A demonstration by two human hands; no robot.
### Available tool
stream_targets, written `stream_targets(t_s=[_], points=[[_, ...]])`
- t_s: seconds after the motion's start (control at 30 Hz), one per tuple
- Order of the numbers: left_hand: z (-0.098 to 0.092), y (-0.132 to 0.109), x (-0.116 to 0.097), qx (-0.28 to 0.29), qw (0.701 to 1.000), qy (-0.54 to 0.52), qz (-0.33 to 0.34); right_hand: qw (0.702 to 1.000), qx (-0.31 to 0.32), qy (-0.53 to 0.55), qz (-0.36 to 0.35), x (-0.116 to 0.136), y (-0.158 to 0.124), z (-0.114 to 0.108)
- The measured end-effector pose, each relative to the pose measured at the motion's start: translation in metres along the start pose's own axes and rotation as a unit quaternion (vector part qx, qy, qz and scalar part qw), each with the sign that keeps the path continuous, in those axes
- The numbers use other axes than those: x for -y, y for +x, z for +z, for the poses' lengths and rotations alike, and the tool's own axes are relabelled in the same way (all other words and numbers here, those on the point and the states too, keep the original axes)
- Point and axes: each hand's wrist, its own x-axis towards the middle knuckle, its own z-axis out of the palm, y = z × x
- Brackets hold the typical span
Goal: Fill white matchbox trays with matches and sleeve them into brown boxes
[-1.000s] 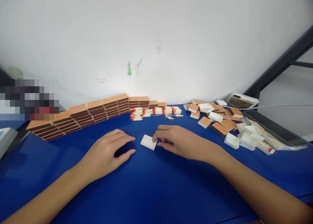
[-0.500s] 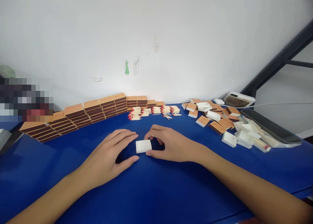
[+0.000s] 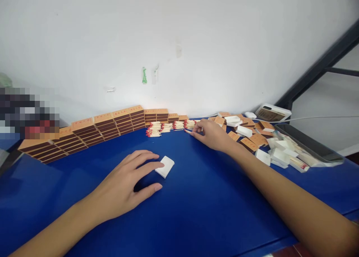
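Observation:
A small white matchbox tray (image 3: pixel 165 166) lies on the blue table (image 3: pixel 196 204). My left hand (image 3: pixel 127 184) rests flat beside it, fingers spread, the fingertips touching the tray's left edge. My right hand (image 3: pixel 212 134) is stretched to the back of the table, its fingers curled onto the right end of the row of red-tipped matches (image 3: pixel 171 127). Whether matches are pinched in those fingers is hidden.
Stacks of orange matchboxes (image 3: pixel 92 132) run along the wall at the back left. A heap of orange sleeves and white trays (image 3: pixel 260 139) lies at the right, with a dark phone (image 3: pixel 308 143) and a white device (image 3: pixel 273 113) behind. A blurred patch covers the far left.
My right hand let go of the white tray and reached back to the matches. The tray now lies turned at an angle by my left fingertips.

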Motion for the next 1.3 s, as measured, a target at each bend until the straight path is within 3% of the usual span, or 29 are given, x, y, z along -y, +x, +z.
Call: stream_targets(t_s=[0.1, 0.43, 0.6, 0.8, 1.3], points=[[0.001, -0.001, -0.001, 0.018, 1.0, -0.006, 0.011, 1.0, 0.012, 0.006, -0.009, 0.003, -0.001, -0.001], [0.005, -0.001, 0.007, -0.033, 0.999, -0.019, 0.022, 1.0, 0.024, 0.002, -0.013, 0.002, -0.003, -0.007], [0.002, -0.001, 0.006, -0.046, 0.999, -0.017, 0.018, 0.998, 0.02, 0.039, -0.048, 0.006, -0.004, -0.004], [0.004, -0.001, 0.011, -0.05, 0.999, 0.004, -0.01, 0.997, 0.022, 0.044, -0.055, 0.008, -0.003, -0.004], [0.001, 0.002, 0.011, -0.033, 0.999, -0.003, -0.002, 0.997, 0.025, 0.029, -0.067, -0.005, 0.0, -0.002]])
